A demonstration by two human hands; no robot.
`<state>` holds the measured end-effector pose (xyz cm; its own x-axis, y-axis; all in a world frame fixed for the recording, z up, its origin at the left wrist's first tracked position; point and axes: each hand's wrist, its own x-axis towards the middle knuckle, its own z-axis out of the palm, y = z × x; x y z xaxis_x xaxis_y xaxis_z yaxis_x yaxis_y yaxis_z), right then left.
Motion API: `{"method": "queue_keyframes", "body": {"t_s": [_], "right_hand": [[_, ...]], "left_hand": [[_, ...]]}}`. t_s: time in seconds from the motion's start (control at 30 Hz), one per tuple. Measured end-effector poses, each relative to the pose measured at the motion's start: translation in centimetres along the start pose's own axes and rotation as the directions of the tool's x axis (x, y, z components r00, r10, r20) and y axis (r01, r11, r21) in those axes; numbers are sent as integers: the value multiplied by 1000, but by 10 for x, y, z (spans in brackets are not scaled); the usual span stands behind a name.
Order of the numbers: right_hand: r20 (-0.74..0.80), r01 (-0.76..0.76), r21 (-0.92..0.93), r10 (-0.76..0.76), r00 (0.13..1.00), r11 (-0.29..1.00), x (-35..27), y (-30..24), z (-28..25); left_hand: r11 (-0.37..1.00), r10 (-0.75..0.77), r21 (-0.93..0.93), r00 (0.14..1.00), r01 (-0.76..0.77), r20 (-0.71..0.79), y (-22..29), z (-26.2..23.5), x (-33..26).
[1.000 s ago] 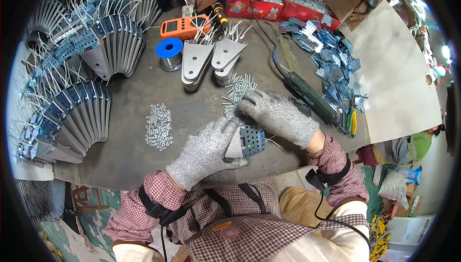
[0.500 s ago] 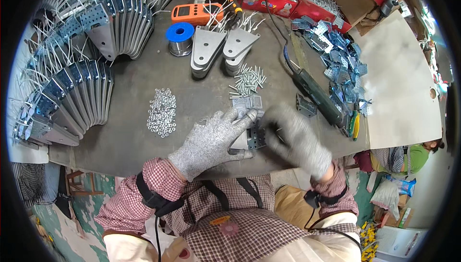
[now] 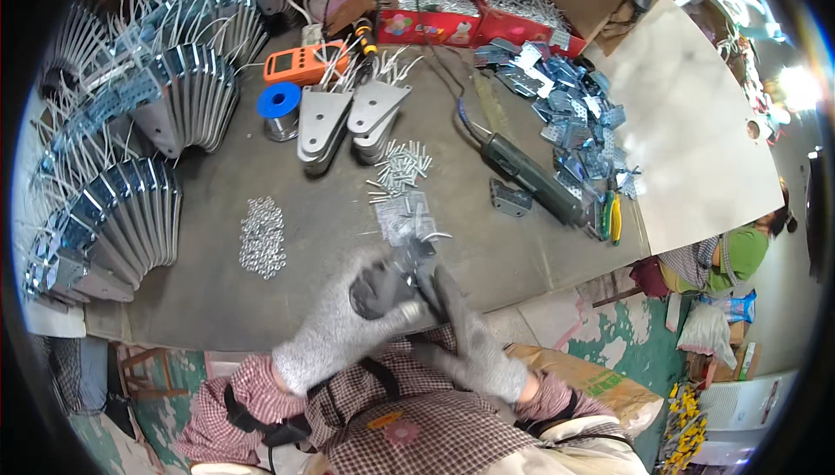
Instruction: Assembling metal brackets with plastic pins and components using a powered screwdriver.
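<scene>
apparently, the left hand (image 3: 350,308) grips the blurred dark bracket (image 3: 416,251) over the worktable (image 3: 204,305), near its front edge; whether the right hand (image 3: 477,343) grips too, i cannot tell. likely light, stiff, slick: best pinched by its sides, clear of the white wire (image 3: 439,235).

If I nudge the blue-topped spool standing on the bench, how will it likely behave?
The spool stands on its flat end, so a low push would probably slide it. Its round rim suggests it could roll if knocked over. The shiny, metallic-looking wire wound on it may make it heavy for its size.
</scene>
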<state>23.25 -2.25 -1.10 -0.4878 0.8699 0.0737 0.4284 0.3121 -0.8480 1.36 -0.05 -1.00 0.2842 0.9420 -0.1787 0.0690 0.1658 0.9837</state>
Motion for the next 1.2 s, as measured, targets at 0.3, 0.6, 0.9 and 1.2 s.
{"method": "queue_keyframes", "body": {"t_s": [0.3,0.6,0.9,1.2], "right_hand": [[-666,-100,61,115,737,993,-22,49,-25],[-720,-198,224,300,626,954,-35,85,-14],[-168,-279,473,397,902,835,29,6,-15],[207,-291,648,205,957,704,48,-19,4]], "left_hand": [[-51,615,767,585,-640,529,36,67,163],[809,383,462,922,-363,54,56,26,82],[985,-130,119,990,124,48,22,-24,4],[866,253,443,967,-231,11,49,-30,1]]}}
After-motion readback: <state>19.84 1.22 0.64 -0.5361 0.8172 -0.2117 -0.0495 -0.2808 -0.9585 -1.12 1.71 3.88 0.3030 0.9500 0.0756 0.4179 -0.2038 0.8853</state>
